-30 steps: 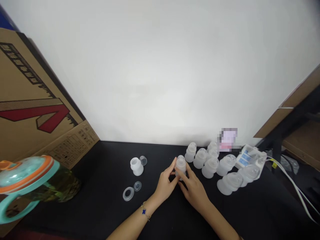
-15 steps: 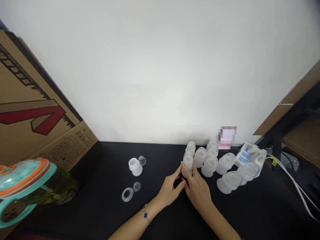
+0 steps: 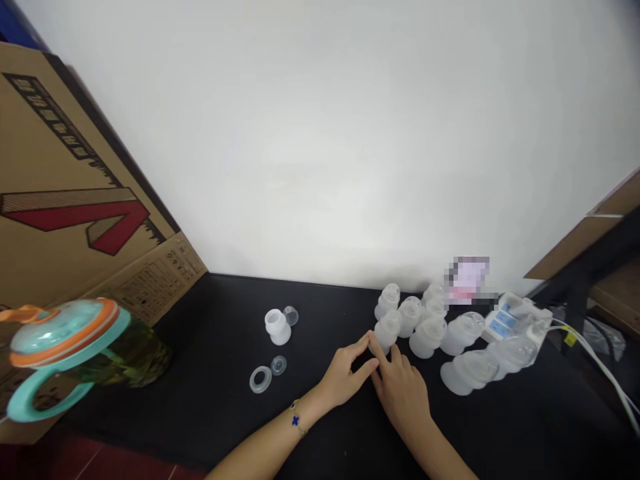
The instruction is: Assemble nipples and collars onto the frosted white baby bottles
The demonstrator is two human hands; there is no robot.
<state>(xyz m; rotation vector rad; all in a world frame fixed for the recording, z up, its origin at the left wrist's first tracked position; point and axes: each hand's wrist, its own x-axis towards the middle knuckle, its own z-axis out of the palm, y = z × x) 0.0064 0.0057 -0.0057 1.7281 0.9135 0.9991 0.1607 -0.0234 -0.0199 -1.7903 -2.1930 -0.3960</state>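
The left hand and right hand put their fingertips to a frosted plastic baby bottle at the near edge of a cluster of matching bottles on a black table; whether they grip it is unclear. Frosted walls hide any contents.

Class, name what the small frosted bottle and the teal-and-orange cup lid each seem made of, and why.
The small frosted bottle seems matte translucent plastic or silicone: milky, letting light through. The teal-and-orange cup lid seems glossy moulded plastic, showing bright highlights.
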